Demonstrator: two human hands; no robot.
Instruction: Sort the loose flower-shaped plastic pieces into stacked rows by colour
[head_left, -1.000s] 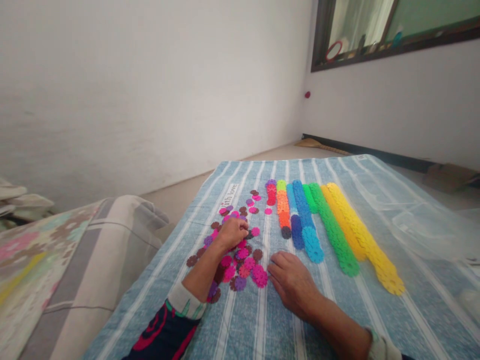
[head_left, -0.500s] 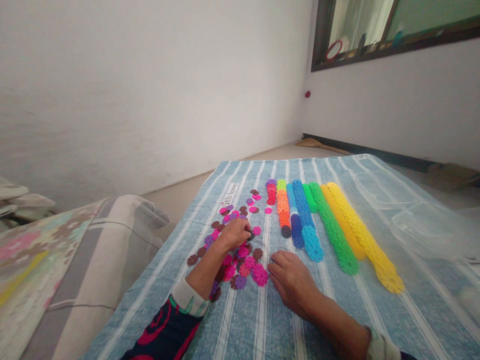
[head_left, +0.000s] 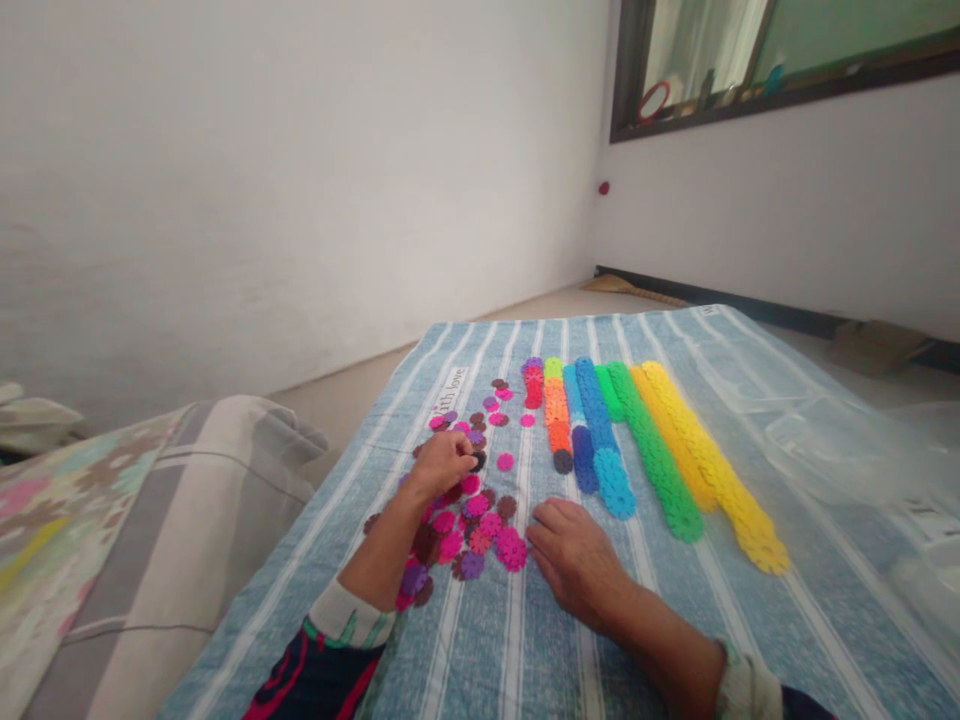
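Note:
My left hand (head_left: 444, 464) is above the loose pile, its thumb and fingers pinching a black flower-shaped plastic disc (head_left: 478, 461). Around and beneath it lie many pink, purple and brown discs of the same kind, among them a lone pink disc (head_left: 505, 462). My right hand (head_left: 576, 552) rests on the cloth with fingers loosely bent and nothing visible in them. Its fingertips are beside a cluster of pink discs (head_left: 512, 549); the palm side is hidden. A black disc (head_left: 562, 461) lies at the near end of the orange row (head_left: 556, 405).
Overlapping rows of blue (head_left: 595, 410), green (head_left: 652, 455) and yellow discs (head_left: 712, 470) lie to the right on the striped cloth (head_left: 517, 650). A short red row (head_left: 533, 388) is farther back. Clear plastic containers (head_left: 825, 445) stand at the right. A cloth-covered seat (head_left: 217, 480) is left.
My left hand has moved slightly left over the pile, and the black disc now shows clearly in its fingers. My right hand stays in place. The whole view has shifted a little.

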